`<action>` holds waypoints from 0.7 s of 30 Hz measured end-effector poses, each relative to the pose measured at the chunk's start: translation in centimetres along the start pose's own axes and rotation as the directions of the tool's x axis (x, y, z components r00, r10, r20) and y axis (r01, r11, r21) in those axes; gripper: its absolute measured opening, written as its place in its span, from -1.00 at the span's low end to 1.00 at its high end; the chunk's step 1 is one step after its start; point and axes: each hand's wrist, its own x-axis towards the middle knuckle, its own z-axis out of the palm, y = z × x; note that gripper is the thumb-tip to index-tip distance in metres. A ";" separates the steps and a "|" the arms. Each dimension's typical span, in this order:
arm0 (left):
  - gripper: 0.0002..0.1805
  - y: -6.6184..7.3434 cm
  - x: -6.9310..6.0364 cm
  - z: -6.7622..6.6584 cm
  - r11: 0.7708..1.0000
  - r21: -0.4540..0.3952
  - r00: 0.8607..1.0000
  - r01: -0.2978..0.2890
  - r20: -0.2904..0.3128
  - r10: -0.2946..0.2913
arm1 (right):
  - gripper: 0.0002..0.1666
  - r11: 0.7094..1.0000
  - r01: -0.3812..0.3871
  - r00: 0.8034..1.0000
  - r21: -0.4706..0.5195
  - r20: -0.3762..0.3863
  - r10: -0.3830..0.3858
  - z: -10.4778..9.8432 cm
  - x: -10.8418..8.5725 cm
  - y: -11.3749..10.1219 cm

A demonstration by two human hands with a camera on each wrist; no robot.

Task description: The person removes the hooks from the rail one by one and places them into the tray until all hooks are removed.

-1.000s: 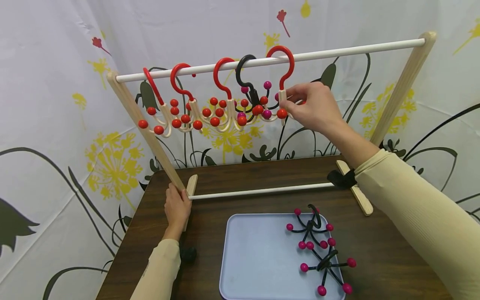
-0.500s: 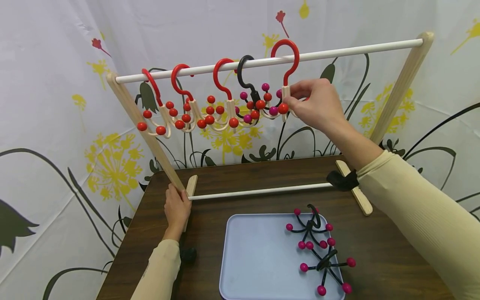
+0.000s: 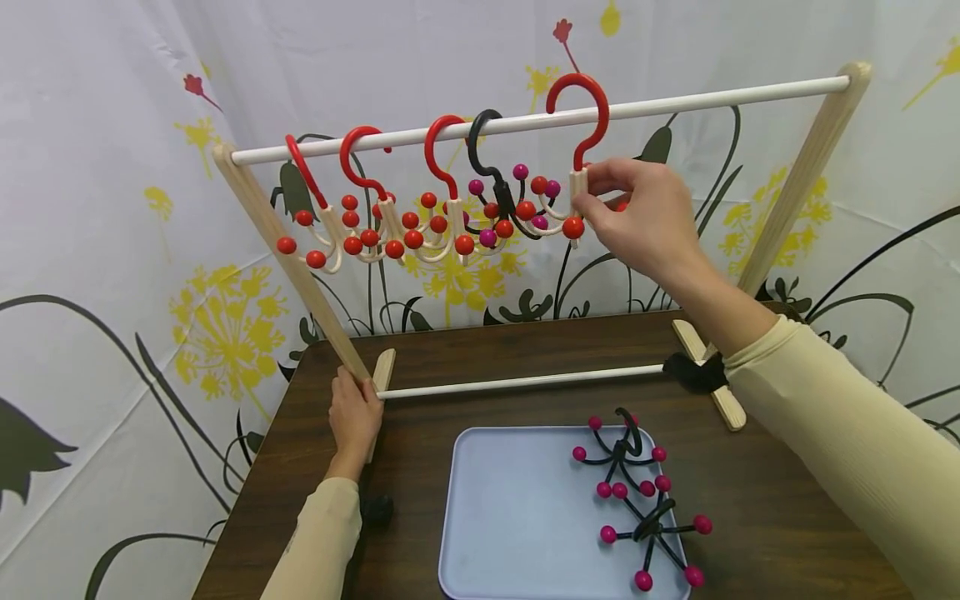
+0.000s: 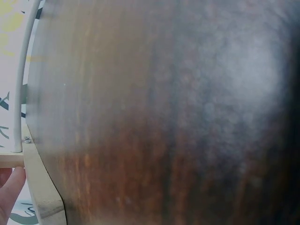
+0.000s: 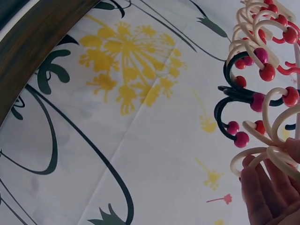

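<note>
My right hand (image 3: pixel 637 217) pinches the cream stem of a multi-arm hanger (image 3: pixel 578 185) with a red hook and red ball tips. That hook arches over the white top rod, with a gap between its crown and the rod. Left of it, a black hanger (image 3: pixel 504 200) with magenta balls hangs from the rod, followed by several cream hangers (image 3: pixel 455 221) with red hooks. In the right wrist view, my fingers (image 5: pixel 255 192) are at the cream arms. My left hand (image 3: pixel 356 414) grips the lower end of the wooden rack's left upright (image 3: pixel 300 275).
A light blue tray (image 3: pixel 510 517) lies on the dark wooden table (image 3: pixel 420 358). Two black hangers (image 3: pixel 619 454) with magenta balls rest across its right side. A lower white rod (image 3: pixel 517 383) joins the rack's feet. A patterned curtain (image 3: pixel 150 108) hangs behind.
My right hand has moved the red-hooked hanger slightly right along the rod and raised it, so the hook's crown stands higher above the rod. The left hand stays in place.
</note>
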 end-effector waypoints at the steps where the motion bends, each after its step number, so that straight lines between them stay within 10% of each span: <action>1: -0.70 0.0 0.0 0.0 1.000 0.000 1.000 -0.003 0.000 0.003 | -0.63 1.000 0.012 1.000 -0.002 -0.008 -0.012 0.0 -0.3 0.2; 21: -0.69 0.6 0.2 0.1 1.000 -0.006 1.000 -0.010 -0.013 0.010 | -0.59 0.992 -0.040 0.999 0.122 0.017 0.039 -2.6 -7.9 1.5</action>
